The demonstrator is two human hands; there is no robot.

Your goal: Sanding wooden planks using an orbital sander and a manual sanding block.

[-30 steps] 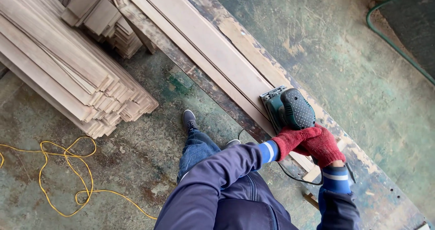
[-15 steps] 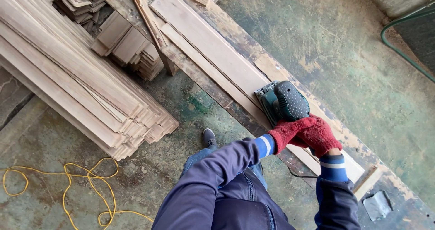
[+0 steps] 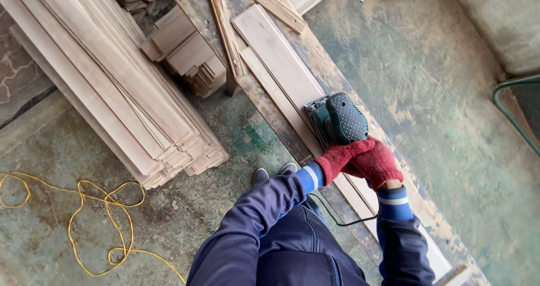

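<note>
your left hand [image 3: 340, 157] and right hand [image 3: 376, 163], both in red gloves, were clasped together around the rear grip of the green sander [image 3: 336, 120], which sat flat on the pale board [image 3: 279, 65] just ahead of your knuckles. the board lay along a worn, paint-flaked bench [image 3: 264, 103]. loose slats [image 3: 247, 16] crossed the bench further ahead. its black cord [image 3: 333, 215] trailed back under your wrists. off to your left lay stacked planks [image 3: 107, 77] and a yellow cable [image 3: 84, 218] on the floor.

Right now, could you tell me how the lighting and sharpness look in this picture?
Head view: soft, even daylight, no glare and only faint shadows; the green sander, both red-gloved hands and the stacked boards are sharp; straight planks bend slightly toward the edges, a wide-lens effect.
</note>
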